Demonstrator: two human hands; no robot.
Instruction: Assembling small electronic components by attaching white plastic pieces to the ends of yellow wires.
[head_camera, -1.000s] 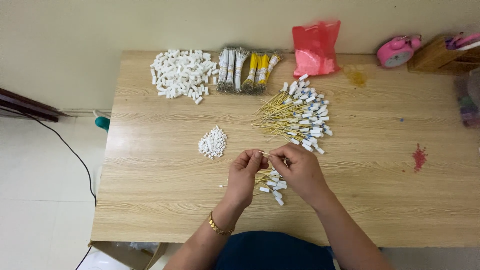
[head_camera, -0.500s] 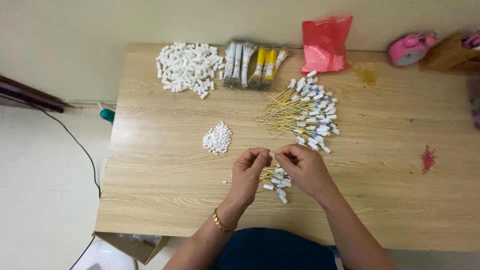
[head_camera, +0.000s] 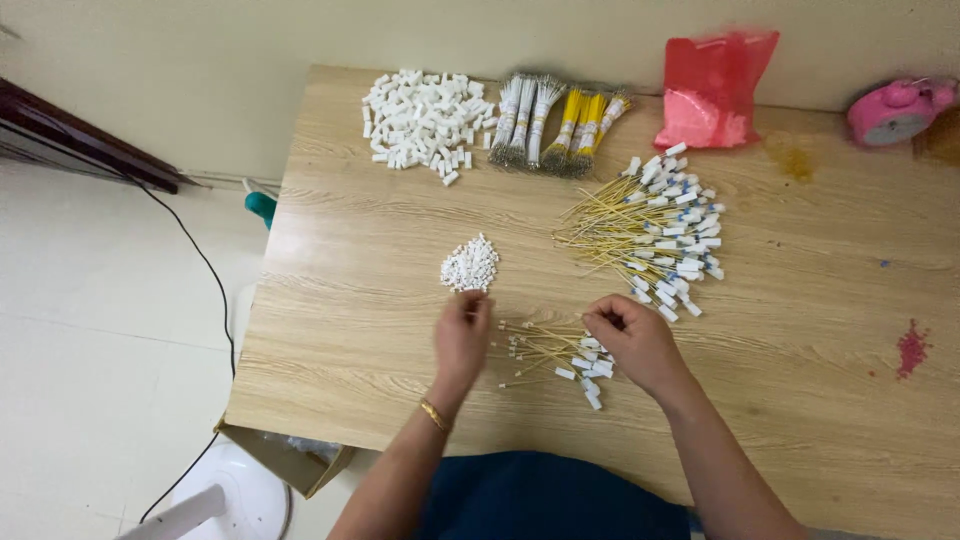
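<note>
— Wooden table (head_camera: 330, 300): what is shown at the lower centre of the frame?

— A small bunch of yellow wires (head_camera: 553, 352) with white tags is seen lying there, between the two hands. The right hand (head_camera: 633, 340) is curled, fingertips pinched at the bunch's right end.

— And the left hand (head_camera: 462, 335)?

— It is held fingers together, tips reaching up to a small heap of white beads (head_camera: 470, 265); whether anything is pinched cannot be told.

— Elsewhere?

— A larger pile of tagged wires (head_camera: 650, 225) is placed right of centre; a red bag (head_camera: 712, 90) is seen at the upper right.
</note>
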